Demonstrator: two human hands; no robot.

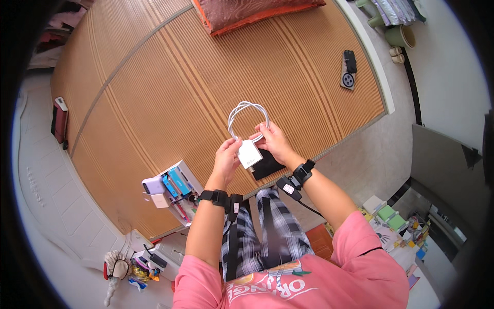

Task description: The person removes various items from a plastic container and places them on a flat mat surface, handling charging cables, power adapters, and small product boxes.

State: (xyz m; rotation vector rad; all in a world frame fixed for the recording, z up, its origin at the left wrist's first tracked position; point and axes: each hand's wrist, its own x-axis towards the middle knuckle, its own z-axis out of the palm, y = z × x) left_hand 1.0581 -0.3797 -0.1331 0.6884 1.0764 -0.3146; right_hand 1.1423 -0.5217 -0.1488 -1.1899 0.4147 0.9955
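A white power adapter (249,154) with printing on its face is held in front of me, above a bamboo mat (185,116). My left hand (227,157) grips the adapter's left edge between thumb and fingers. A white cable (247,103), coiled into a loop, rises beyond the adapter. With thumb and fingertips, my right hand (274,141) pinches the right side of that loop, close to the adapter. Partly hidden beneath the adapter and my right hand, a flat black pouch or cloth (269,165) lies near the mat's front edge.
An open box (195,175) of small boxed items stands left of my arms, a lilac device (153,186) at its side. Toward the right rear lies a phone (348,80) with a black object (350,61) on it. A brown pillow (254,13) rests at the far edge.
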